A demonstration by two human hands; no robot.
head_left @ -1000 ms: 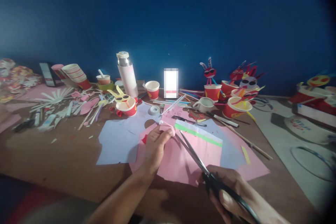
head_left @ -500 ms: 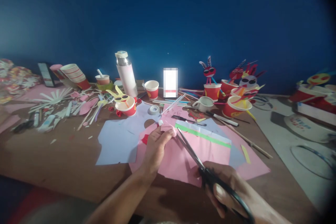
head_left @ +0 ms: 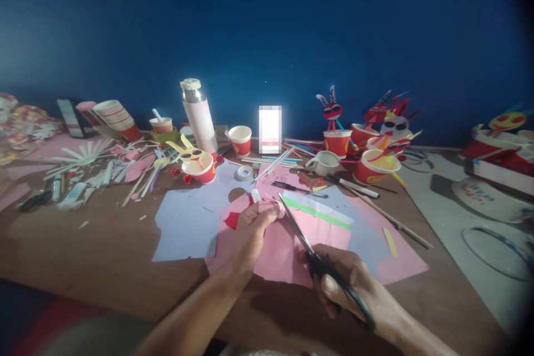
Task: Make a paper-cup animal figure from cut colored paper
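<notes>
My left hand [head_left: 254, 228] pinches a small piece of pink paper [head_left: 273, 208] between thumb and fingers, over the middle of the table. Black-handled scissors [head_left: 298, 231] are in my right hand [head_left: 342, 278], with thumb and fingers in the loops. Their blades point up and left, and the tips lie at the right edge of the pink piece. The blades look almost closed. Beneath both hands spreads a large pink sheet [head_left: 287, 267] with a green-edged strip [head_left: 321, 214] along its top. A red paper scrap [head_left: 231, 220] lies just left of my left hand.
Pale blue paper [head_left: 183, 228] lies to the left. Behind stand a flask [head_left: 199, 122], a paper cup [head_left: 240, 142] and a mug [head_left: 325, 163]. Red cups with paper figures [head_left: 337, 143] stand back right. Paper strips and scraps [head_left: 85, 158] clutter the left. A thin stick [head_left: 400, 227] lies on the right.
My right hand has moved up and left with the scissors, bringing the tips to the pink piece. The blades have drawn closer together. My left hand keeps its pinch and has barely shifted.
</notes>
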